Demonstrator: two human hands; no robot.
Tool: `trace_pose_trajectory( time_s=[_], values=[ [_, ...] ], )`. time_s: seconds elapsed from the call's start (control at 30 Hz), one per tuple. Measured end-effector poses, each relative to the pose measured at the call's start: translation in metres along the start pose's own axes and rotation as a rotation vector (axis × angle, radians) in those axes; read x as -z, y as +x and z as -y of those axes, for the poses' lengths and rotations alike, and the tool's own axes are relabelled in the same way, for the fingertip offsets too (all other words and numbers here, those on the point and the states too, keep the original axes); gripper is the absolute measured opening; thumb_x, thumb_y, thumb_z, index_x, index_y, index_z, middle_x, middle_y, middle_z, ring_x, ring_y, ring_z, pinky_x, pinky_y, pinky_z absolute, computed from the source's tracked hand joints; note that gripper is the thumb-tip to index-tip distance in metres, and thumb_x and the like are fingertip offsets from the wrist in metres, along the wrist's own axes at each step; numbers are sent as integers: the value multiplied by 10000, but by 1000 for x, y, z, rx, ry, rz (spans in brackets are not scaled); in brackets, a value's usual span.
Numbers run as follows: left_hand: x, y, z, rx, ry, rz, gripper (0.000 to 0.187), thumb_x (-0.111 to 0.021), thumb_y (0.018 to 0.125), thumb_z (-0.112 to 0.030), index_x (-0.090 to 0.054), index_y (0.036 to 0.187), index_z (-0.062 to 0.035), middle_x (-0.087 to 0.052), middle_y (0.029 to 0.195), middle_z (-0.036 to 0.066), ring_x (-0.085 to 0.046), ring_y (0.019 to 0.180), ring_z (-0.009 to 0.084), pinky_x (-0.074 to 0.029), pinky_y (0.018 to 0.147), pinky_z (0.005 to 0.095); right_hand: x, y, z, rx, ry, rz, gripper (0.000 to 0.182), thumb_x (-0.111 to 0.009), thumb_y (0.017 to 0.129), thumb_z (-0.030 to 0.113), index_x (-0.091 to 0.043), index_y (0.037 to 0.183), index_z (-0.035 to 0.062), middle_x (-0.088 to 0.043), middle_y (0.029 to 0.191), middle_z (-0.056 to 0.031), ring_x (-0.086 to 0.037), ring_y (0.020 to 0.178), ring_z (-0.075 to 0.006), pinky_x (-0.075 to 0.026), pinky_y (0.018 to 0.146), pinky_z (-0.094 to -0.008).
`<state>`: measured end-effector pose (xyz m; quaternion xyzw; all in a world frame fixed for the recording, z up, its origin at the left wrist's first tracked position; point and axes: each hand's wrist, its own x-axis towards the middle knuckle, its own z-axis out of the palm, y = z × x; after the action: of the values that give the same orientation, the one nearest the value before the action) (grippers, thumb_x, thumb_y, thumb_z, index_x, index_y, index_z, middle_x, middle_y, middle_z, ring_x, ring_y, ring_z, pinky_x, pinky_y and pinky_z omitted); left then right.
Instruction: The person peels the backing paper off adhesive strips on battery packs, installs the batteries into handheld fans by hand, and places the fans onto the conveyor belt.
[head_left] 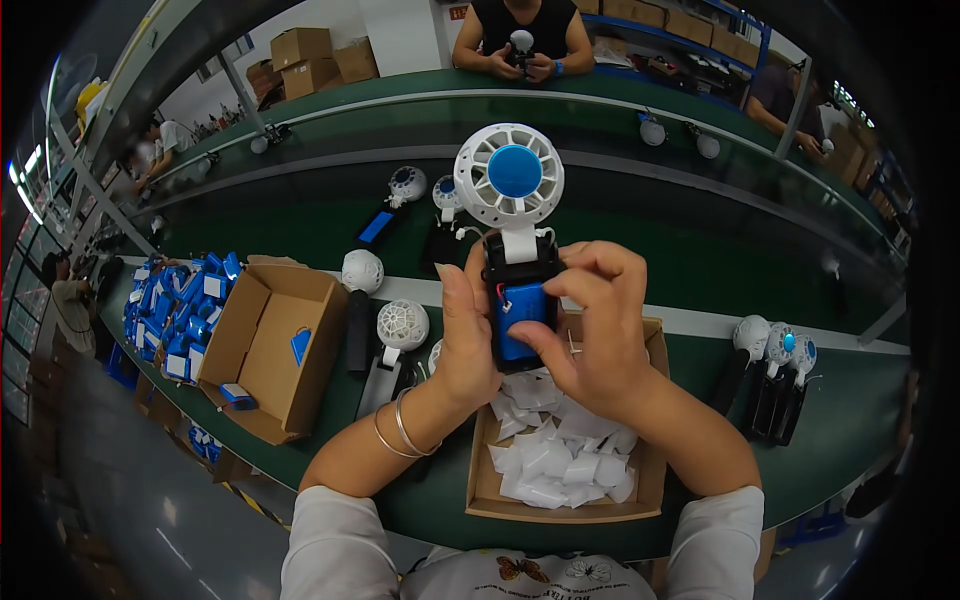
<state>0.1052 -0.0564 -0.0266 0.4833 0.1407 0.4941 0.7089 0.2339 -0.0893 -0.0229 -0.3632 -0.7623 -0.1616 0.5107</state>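
Observation:
A handheld fan with a round white grille and blue centre (515, 171) is held upright in front of me. Its black handle is open and shows a blue battery (520, 318) with a small white connector and red wire. My left hand (468, 325) supports the handle from the left side. On the right, my right hand (592, 325) has its thumb and fingers on the battery and the handle's edge. Beneath both hands is a cardboard tray (565, 512) holding crumpled white pieces (560, 465).
Left stand a cardboard box (275, 350) with two blue batteries inside and a pile of blue batteries (180, 310). Several fans (785, 345) lie at the right, others (402, 325) nearer the middle. Across the bench, a person (520, 40) holds a fan.

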Motion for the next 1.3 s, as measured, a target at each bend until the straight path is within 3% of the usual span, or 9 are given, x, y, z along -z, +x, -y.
trace_pose_trajectory(
  time_s=[0.17, 0.5, 0.63, 0.67, 0.83, 0.87, 1.0, 1.1, 1.3],
  values=[
    [2, 0, 5, -54, 116, 15, 670, -200, 852, -636, -292, 1262, -114, -491, 1089, 78, -538, 930, 161, -465, 792, 293, -12, 1, 1, -355, 304, 99, 683, -740, 632, 54, -243, 1101, 69, -411, 989, -153, -502, 866, -219, -440, 747, -316],
    [-16, 8, 14, 149, 205, 76, 511, -296, 913, -495, -343, 1226, -94, -507, 986, 48, -536, 863, 103, -467, 703, 237, 20, 3, -4, -1020, 1037, -18, 466, -576, 848, 194, -252, 1156, 64, -567, 833, -56, -524, 773, -81, -446, 625, -227],
    [-20, 27, 14, 181, 510, 307, 717, -358, 874, -545, -190, 1339, -27, -510, 1067, 108, -553, 904, 174, -457, 794, 296, 28, -16, -14, -943, 1010, -271, 191, -525, 877, 186, -475, 1004, 52, -538, 766, 12, -484, 667, -22, -404, 609, -167],
    [-21, 30, 0, 481, 427, 367, 673, -366, 873, -543, -298, 1300, -27, -554, 985, 108, -562, 872, 185, -455, 775, 287, 39, -22, -18, -954, 984, -294, 192, -529, 871, 189, -482, 998, 53, -541, 770, 11, -491, 666, -26, -412, 601, -173],
    [94, 120, -31, -37, 1956, 81, 571, -592, 786, -421, -471, 1127, 21, -587, 996, 215, -580, 913, 324, -465, 763, 376, 167, -60, -44, -1023, 715, -427, 254, -516, 850, 232, -499, 1014, 39, -574, 775, -39, -571, 648, -83, -481, 604, -197],
    [100, 125, -48, 164, 2159, 64, 628, -660, 719, -420, -480, 1127, 23, -586, 1009, 234, -587, 907, 349, -480, 753, 399, 199, -72, -46, -1005, 627, -493, 262, -516, 849, 229, -497, 1023, 33, -573, 766, -37, -574, 644, -84, -482, 601, -193],
    [260, 170, -62, 652, 1996, 87, 732, -747, 637, -328, -436, 1229, -32, -552, 1144, 187, -530, 1058, 302, -415, 879, 362, 337, -144, -52, -1127, 141, -635, 234, -502, 859, 223, -518, 1002, 37, -553, 763, -2, -526, 609, -57, -441, 561, -193],
    [274, 174, -54, 762, 1501, 12, 618, -749, 628, -180, -496, 1160, 6, -557, 1109, 128, -525, 980, 247, -409, 834, 353, 429, -223, -62, -1360, -211, -761, 231, -501, 854, 211, -541, 972, 18, -548, 742, -15, -510, 583, -77, -430, 537, -226],
    [283, 178, -29, 308, 2030, -206, 407, -700, 627, -37, -542, 992, 50, -602, 892, 123, -577, 805, 270, -455, 697, 350, 556, -361, -102, -1532, -571, -955, 243, -515, 827, 191, -570, 884, -38, -568, 707, -81, -528, 544, -158, -432, 508, -289]
  ],
)
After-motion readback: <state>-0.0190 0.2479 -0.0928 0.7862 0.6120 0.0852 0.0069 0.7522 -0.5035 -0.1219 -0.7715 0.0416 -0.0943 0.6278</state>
